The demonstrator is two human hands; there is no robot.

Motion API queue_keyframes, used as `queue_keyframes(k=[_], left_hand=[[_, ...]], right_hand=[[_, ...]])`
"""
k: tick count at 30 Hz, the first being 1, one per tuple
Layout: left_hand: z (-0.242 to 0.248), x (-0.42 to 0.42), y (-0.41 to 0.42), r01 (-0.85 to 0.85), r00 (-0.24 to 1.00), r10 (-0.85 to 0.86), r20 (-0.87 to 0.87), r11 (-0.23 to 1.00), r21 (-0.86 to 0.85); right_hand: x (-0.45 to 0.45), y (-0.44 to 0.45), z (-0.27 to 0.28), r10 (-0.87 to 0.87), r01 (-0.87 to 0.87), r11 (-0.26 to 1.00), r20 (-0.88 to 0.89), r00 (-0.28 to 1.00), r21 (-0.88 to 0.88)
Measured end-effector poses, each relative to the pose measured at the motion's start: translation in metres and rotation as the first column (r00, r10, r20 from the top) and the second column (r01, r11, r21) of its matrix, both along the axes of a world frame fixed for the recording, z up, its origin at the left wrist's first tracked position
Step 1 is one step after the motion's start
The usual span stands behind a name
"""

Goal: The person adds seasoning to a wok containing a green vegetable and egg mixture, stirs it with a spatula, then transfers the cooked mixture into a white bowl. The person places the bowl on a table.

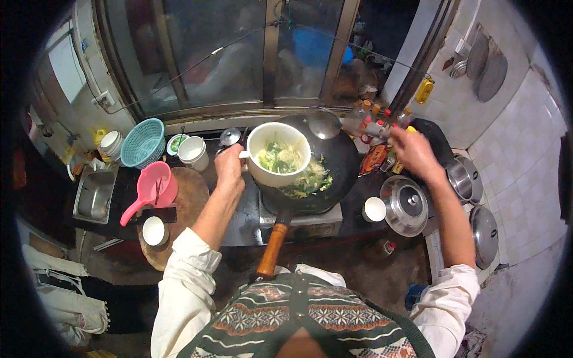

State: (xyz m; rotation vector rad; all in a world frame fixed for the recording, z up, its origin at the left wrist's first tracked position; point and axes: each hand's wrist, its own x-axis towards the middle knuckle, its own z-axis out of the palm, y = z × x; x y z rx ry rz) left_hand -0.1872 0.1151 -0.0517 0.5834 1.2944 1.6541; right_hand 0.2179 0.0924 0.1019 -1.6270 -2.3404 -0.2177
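My left hand (230,168) grips the handle of a large white enamel mug (278,173), which holds noodles and green leaves. The mug is over the left part of a black wok (342,179), where more noodles and greens (313,181) lie. The wok sits on a stove (313,223), its wooden handle (271,250) pointing towards me. My right hand (414,150), somewhat blurred, is closed around the handle of a metal ladle (324,125). The ladle's round bowl is over the wok's far side, to the right of the mug.
A pink plastic dipper (165,183) and a white bowl (155,231) rest at a round wooden board (190,188). Farther left are a teal basket (143,143) and a sink (94,194). On the right stand a paper cup (374,209), a lidded metal pot (404,206) and several bottles (365,109).
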Motion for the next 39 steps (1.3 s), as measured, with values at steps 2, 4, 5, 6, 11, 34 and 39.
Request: queue_keyframes(k=[2, 4, 5, 6, 11, 34, 39], left_hand=[[0.005, -0.008, 0.004, -0.006, 1.0, 0.005, 0.018, 0.998, 0.057], [0.003, -0.015, 0.006, 0.004, 0.998, -0.009, 0.057, 0.996, 0.093], [0.008, -0.014, 0.004, 0.003, 0.998, -0.009, 0.068, 0.995, 0.098], [0.012, -0.015, 0.001, -0.004, 0.997, -0.005, 0.079, 0.995, 0.103], [0.022, -0.01, -0.009, -0.032, 0.993, 0.019, 0.117, 0.993, 0.11], [0.014, -0.027, 0.0, -0.111, 0.991, 0.1, 0.088, 0.984, 0.136], [0.006, -0.019, 0.011, -0.155, 0.987, 0.152, 0.043, 0.983, 0.097]], right_hand=[[-0.001, -0.002, -0.05, -0.042, 0.042, 0.999, -0.003, 0.999, 0.016], [-0.006, -0.001, -0.089, -0.066, 0.065, 0.998, 0.02, 0.998, 0.019], [-0.01, -0.003, -0.102, -0.086, 0.086, 0.996, 0.047, 0.995, 0.005], [-0.014, -0.005, -0.11, -0.055, 0.056, 0.998, 0.061, 0.997, -0.007], [-0.015, -0.022, -0.152, -0.046, -0.032, 0.961, -0.269, 0.962, -0.276], [-0.005, -0.065, -0.059, -0.798, -0.429, 0.453, -0.57, 0.195, -0.781], [-0.005, -0.063, -0.013, -0.745, -0.281, 0.558, -0.621, 0.244, -0.781]])
